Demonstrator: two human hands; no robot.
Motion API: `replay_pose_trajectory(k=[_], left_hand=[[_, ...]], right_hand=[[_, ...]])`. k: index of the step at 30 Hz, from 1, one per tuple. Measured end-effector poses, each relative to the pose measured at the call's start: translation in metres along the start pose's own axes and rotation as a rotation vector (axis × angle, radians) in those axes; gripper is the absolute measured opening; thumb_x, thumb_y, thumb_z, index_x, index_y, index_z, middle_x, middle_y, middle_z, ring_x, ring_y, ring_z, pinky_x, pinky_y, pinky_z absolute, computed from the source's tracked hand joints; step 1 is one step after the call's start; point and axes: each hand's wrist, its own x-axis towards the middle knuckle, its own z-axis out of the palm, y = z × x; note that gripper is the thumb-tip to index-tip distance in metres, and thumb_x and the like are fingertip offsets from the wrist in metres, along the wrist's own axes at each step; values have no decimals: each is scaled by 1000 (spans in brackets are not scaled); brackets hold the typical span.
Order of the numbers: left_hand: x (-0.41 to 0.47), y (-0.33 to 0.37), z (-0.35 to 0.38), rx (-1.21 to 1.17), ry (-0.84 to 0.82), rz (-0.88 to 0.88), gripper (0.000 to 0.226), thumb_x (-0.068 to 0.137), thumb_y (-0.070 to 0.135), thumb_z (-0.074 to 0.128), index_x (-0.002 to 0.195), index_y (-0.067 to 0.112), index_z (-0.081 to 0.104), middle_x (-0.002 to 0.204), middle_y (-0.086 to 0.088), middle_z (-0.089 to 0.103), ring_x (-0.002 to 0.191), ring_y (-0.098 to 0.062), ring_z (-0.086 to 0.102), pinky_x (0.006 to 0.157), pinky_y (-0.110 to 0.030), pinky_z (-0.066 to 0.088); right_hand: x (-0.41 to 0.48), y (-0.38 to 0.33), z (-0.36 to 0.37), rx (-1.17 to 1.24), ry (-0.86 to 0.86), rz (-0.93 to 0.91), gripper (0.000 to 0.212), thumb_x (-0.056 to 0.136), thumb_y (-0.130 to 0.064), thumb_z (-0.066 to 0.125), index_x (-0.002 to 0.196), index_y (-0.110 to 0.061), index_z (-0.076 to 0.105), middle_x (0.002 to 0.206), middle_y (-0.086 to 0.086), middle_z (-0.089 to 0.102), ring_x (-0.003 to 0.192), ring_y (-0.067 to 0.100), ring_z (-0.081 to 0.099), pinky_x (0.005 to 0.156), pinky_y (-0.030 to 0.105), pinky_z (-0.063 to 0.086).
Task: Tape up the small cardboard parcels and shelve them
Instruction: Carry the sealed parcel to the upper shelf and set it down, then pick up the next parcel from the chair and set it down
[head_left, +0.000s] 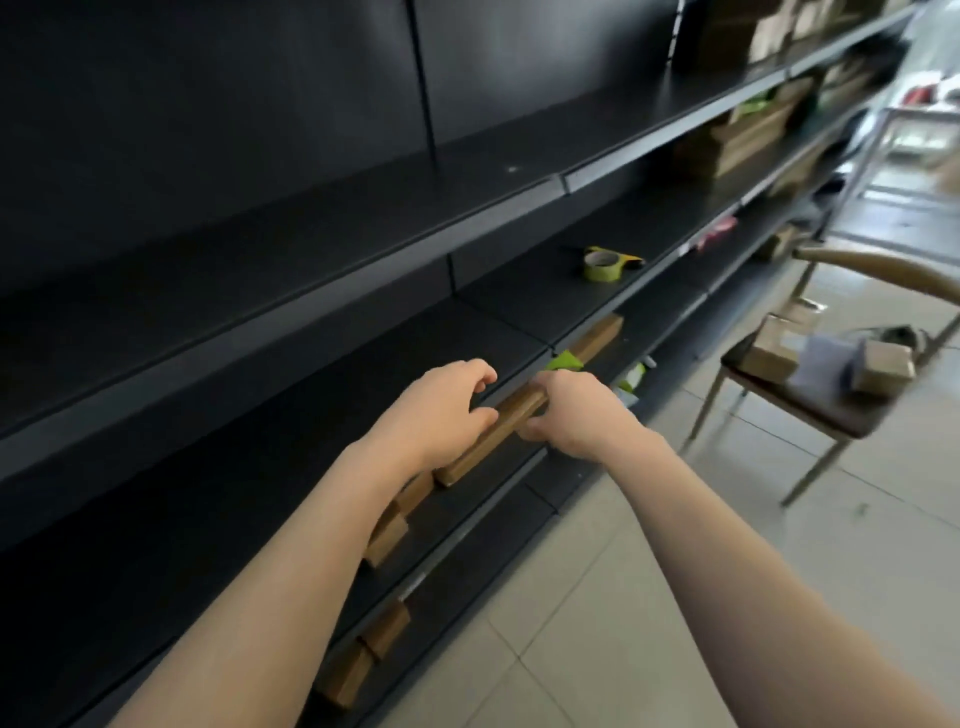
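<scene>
Left hand (441, 410), right hand (576, 415) both pinch 1 flat brown cardboard parcel (498, 431) at black metal shelf (467, 530) front edge; advised: seat flat, align with neighbouring parcels (387, 540).

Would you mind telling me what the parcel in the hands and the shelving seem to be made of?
The parcel looks like matte brown cardboard: dull, square-edged. The shelving seems dark painted metal, judging by thin lipped boards and a faint sheen.
</scene>
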Motion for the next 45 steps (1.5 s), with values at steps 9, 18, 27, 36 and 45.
replay_pose_trajectory(k=[9, 18, 27, 36, 45], left_hand=[[164, 187, 101, 61, -205, 361, 37, 93, 25, 57, 129, 19, 51, 125, -2, 58, 113, -19, 55, 91, -32, 45], [277, 288, 189, 41, -407, 518, 37, 93, 21, 58, 129, 19, 51, 120, -2, 59, 106, -18, 57, 93, -36, 49], [444, 326, 238, -44, -484, 521, 37, 93, 21, 58, 129, 16, 52, 118, -4, 61, 104, -19, 59, 92, -35, 50], [588, 356, 297, -38, -566, 427, 31, 92, 19, 59, 123, 16, 55, 113, -3, 61, 97, -16, 59, 82, -29, 50], [687, 402, 372, -35, -521, 210, 25, 91, 19, 57, 115, 16, 59, 112, -3, 62, 94, -17, 56, 70, -25, 38]], right_hand=[[2, 233, -86, -62, 124, 370, 39, 84, -32, 66, 116, -13, 57, 112, 9, 63, 103, 29, 58, 82, 38, 48], [17, 376, -113, 24, 188, 645, 39, 85, -33, 69, 117, -14, 59, 113, 7, 64, 101, 27, 61, 87, 39, 49], [129, 485, -157, 7, 175, 745, 22, 86, -31, 66, 99, -17, 55, 95, 4, 60, 90, 26, 56, 70, 33, 38], [235, 593, -187, 85, 133, 764, 28, 86, -23, 64, 111, -13, 58, 101, 6, 62, 90, 26, 59, 79, 38, 52], [330, 729, -208, -56, -21, 550, 16, 87, -25, 60, 91, -15, 49, 83, 0, 51, 80, 24, 55, 64, 34, 44]])
